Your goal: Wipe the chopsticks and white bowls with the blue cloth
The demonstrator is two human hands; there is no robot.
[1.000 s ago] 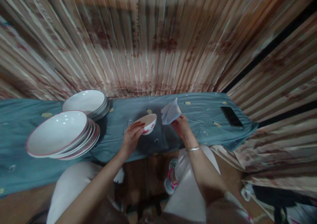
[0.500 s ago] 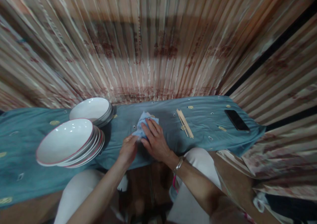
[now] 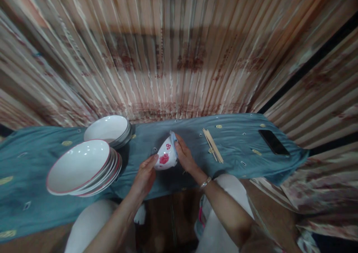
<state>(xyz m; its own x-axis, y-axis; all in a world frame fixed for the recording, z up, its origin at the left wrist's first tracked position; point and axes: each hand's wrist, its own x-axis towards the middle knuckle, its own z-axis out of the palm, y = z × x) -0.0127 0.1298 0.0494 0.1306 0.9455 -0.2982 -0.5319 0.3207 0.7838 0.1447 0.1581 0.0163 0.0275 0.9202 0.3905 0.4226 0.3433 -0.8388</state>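
A white bowl (image 3: 165, 157) with red flower prints is tilted on its side above the cloth-covered table, its patterned outside towards me. My left hand (image 3: 145, 173) grips its lower left edge between thumb and fingers. At the bowl's right side, my right hand (image 3: 184, 154) presses a light blue cloth (image 3: 173, 136) against the rim; most of that cloth is hidden behind the hand and bowl. To the left stand a near stack of white plates with red rims (image 3: 79, 167) and a far stack of white bowls (image 3: 107, 128).
Several wooden chopsticks (image 3: 213, 145) lie on the teal tablecloth (image 3: 190, 128) right of my hands. A black phone (image 3: 273, 142) rests near the right end. Behind the table hangs a pleated curtain (image 3: 179, 59). My knees are against the front edge.
The bowl has been turned so its flowered outside now shows. My right hand has shifted from over the cloth to the bowl's right side, taking the cloth along.
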